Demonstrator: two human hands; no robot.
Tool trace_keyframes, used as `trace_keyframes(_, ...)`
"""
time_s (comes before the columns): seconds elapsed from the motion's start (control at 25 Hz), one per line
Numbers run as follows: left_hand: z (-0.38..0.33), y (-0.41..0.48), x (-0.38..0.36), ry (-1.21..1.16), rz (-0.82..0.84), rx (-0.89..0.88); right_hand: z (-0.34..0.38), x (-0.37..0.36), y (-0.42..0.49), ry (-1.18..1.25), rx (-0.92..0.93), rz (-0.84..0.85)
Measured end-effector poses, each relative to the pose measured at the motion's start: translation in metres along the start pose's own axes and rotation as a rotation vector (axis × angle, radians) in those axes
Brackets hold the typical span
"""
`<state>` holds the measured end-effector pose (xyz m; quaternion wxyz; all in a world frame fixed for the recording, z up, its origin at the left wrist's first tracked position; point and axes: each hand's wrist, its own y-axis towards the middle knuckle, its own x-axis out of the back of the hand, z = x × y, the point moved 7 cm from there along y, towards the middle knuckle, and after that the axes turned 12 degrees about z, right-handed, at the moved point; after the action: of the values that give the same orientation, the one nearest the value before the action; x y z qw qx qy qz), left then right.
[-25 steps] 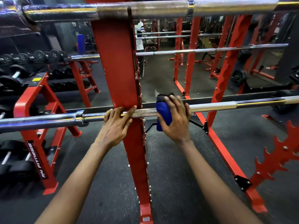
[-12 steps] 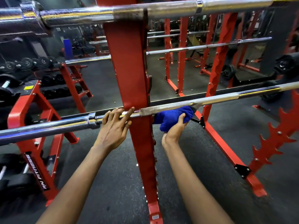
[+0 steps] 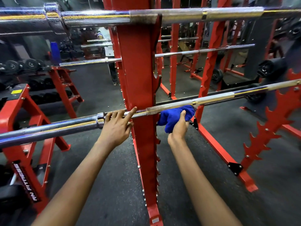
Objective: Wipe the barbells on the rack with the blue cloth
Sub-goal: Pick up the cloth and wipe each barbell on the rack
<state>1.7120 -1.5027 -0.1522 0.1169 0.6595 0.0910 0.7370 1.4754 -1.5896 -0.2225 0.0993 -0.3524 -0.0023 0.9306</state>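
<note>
Barbells: two, upper barbell (image 3: 179, 14) above both grips.
Left hand (image 3: 114, 128): flat atop lower barbell (image 3: 57, 128).
Right hand (image 3: 178, 130): clenching one blue cloth (image 3: 172, 115) beneath it.

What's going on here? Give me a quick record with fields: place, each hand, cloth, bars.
Place: gym; red rack upright carries barbells
Left hand: fingers rest on the lower barbell, left of the upright
Right hand: grips the blue cloth
Cloth: held against the same bar from below, right of the upright
Upper barbell: untouched
</note>
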Motion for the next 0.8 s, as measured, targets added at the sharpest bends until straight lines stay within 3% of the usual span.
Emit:
trace_keyframes(0.16, 0.008, 0.003, 0.01, 0.032, 0.057, -0.028, 0.041, -0.017, -0.029, -0.546, 0.419, 0.088)
trace_keyframes(0.32, 0.017, -0.001, 0.013, 0.081, -0.005, -0.064, 0.071, -0.07, -0.06, -1.047, 0.728, 0.358)
trace_keyframes(0.48, 0.038, -0.008, 0.019, 0.101, -0.013, 0.04, 0.034, -0.115, -0.079, -1.51, 0.629, 0.45)
trace_keyframes(0.6, 0.068, -0.026, 0.016, 0.059, -0.039, 0.074, 0.018, -0.125, -0.081, -1.547, 0.594, 0.438)
trace_keyframes(0.8, 0.075, -0.039, 0.018, -0.018, -0.125, 0.047, -0.002, -0.164, -0.093, -1.625, 0.506, 0.643)
